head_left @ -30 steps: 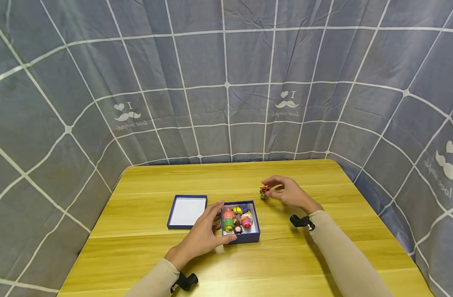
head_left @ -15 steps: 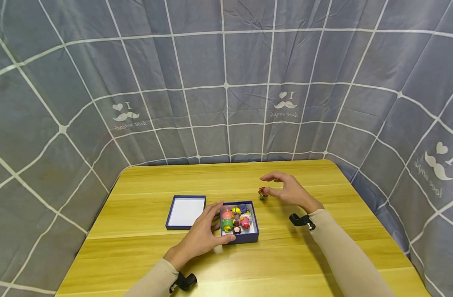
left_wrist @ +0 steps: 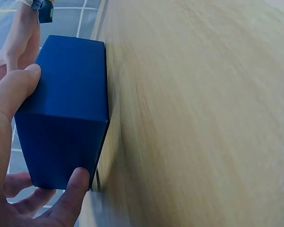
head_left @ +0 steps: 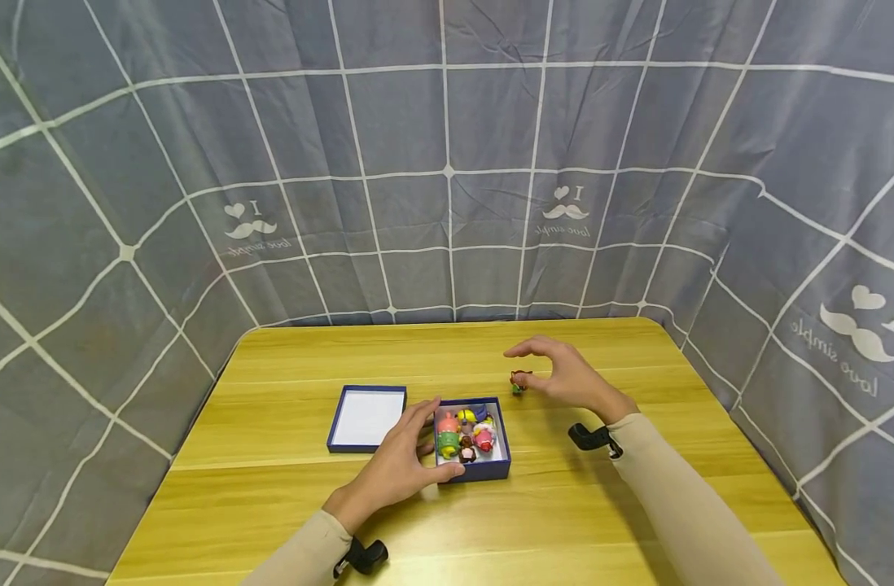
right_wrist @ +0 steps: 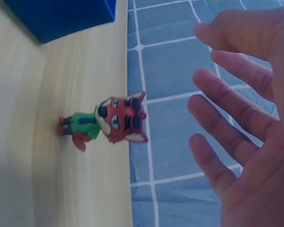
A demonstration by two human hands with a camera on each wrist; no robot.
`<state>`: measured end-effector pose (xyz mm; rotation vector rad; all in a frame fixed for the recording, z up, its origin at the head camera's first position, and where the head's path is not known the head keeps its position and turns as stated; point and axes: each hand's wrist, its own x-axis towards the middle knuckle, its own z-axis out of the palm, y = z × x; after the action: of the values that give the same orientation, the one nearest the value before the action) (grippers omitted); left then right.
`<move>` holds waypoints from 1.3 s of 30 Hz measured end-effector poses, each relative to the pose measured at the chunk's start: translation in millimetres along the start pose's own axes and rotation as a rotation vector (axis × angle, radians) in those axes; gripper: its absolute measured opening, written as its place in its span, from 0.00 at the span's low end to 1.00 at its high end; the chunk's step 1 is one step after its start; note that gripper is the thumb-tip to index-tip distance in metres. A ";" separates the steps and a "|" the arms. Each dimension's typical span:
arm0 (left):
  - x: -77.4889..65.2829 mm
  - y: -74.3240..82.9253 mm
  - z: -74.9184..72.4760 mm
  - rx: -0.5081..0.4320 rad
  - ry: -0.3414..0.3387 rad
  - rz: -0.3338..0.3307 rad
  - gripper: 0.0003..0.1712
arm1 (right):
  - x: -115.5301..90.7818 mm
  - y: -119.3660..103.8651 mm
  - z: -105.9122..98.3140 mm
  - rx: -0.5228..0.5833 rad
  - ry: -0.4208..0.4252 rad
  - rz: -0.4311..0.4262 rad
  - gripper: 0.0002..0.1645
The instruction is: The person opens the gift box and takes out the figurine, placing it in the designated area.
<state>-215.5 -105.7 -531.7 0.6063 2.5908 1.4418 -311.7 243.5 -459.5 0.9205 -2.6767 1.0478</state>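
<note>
My left hand [head_left: 392, 468] holds a dark blue open box [head_left: 487, 471] by its left side, thumb on the near wall and fingers at the far corner. Several small toy figures lie in the box, among them a pink-and-green one [head_left: 449, 435] and a pink-and-white one [head_left: 484, 435]. My right hand [head_left: 573, 378] hovers past the box's far right corner with fingers spread and nothing between them. In the right wrist view, a red fox figurine [right_wrist: 120, 119] in a green shirt stands upright on the table, a gap away from the fingertips.
To the left of the box lies its lid [head_left: 366, 417], white inside with a blue rim. Both stand on a yellowish wooden table [head_left: 300, 488]. A grey curtain [head_left: 491, 203] with white lines hangs behind the table and along both sides.
A second ago my right hand had its fingers around the fox figurine; the fingers have since parted and lifted off, leaving it standing. The left hand and box have kept their place.
</note>
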 end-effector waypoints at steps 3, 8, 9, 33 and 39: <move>0.7 0.0 -0.1 -0.003 -0.003 0.001 0.69 | 1.3 -4.1 0.7 -0.017 -0.011 -0.041 0.23; 1.7 -0.2 -0.7 -0.005 -0.004 -0.004 0.69 | 4.0 -12.9 2.9 -0.019 -0.054 -0.102 0.23; 1.8 -0.1 -1.1 -0.008 -0.005 -0.005 0.69 | 4.8 -14.7 3.5 -0.017 -0.063 -0.111 0.24; -8.9 1.5 -7.8 -0.048 -0.032 0.005 0.68 | 9.1 -73.0 40.0 -0.027 -0.382 -0.153 0.24; -7.2 2.7 -6.4 -0.063 -0.031 0.002 0.68 | 14.2 -75.1 50.7 -0.038 -0.447 -0.192 0.23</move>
<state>-210.0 -112.4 -526.6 0.6186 2.5115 1.4962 -274.4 160.3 -449.8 1.5256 -2.8501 0.8255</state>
